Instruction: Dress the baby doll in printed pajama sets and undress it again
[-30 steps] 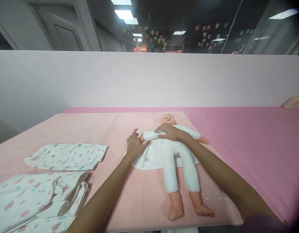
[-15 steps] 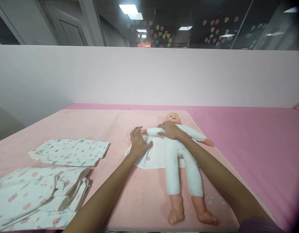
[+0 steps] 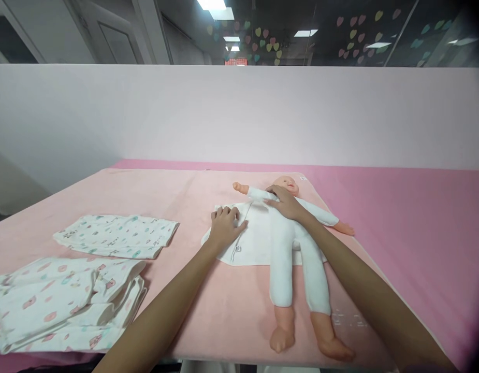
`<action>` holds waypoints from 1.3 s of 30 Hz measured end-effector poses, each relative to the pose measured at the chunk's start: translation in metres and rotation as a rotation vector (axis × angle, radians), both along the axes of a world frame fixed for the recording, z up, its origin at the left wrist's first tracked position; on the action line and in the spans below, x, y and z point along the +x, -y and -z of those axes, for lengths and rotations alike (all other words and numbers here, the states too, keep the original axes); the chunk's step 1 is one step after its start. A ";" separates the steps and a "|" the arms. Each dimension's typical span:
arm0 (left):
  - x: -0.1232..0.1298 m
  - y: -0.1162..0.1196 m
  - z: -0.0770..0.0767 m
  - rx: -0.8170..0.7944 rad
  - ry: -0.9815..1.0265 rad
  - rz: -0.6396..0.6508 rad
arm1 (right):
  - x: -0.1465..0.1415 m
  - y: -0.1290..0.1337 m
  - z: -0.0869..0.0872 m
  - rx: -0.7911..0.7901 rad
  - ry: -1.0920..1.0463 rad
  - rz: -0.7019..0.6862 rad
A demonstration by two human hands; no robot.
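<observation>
A baby doll (image 3: 281, 243) with a white cloth body lies on its back, its bare feet toward me and its head tilted right. Beneath it a white baby shirt (image 3: 255, 241) with thin ties is spread flat. My left hand (image 3: 226, 228) rests on the left part of the shirt, fingers bent but apart and the thumb out, with nothing visibly gripped. Across the doll's upper chest, by the shoulder, lies my right hand (image 3: 286, 203), open, its fingers stretched. The doll's arm on the left sticks out above my left hand, untouched.
A folded white cloth with green print (image 3: 117, 235) lies to the left. Nearer me is a folded stack of pink-printed cloth (image 3: 60, 300). Everything rests on a peach mat (image 3: 165, 191) over a pink surface (image 3: 410, 223). A white partition (image 3: 239, 114) stands behind.
My left hand has come off the doll's hand and down onto the shirt. That doll arm now points farther up and away, and the head has tilted right. The view has shifted slightly.
</observation>
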State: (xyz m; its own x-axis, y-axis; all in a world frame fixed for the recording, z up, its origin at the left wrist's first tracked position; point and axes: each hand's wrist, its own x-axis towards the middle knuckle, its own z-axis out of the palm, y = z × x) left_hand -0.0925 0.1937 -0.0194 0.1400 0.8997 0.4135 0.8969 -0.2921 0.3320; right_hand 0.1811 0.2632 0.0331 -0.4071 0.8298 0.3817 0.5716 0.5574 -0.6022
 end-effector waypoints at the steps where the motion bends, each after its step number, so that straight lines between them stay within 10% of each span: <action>1: 0.000 -0.001 0.001 -0.012 -0.012 0.009 | 0.000 0.000 0.000 -0.002 0.002 -0.008; 18: -0.013 -0.005 -0.006 -0.125 0.672 -0.081 | 0.007 -0.004 -0.017 -0.125 0.120 -0.157; 39: -0.014 0.002 -0.013 0.030 0.550 -0.045 | -0.025 -0.010 -0.013 -0.160 0.289 0.085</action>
State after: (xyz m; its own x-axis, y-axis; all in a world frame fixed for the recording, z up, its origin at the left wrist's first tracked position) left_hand -0.1067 0.1920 -0.0066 -0.1423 0.8864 0.4405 0.6056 -0.2741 0.7471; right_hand 0.1561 0.2733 0.0457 -0.4059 0.9056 0.1230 0.7719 0.4117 -0.4844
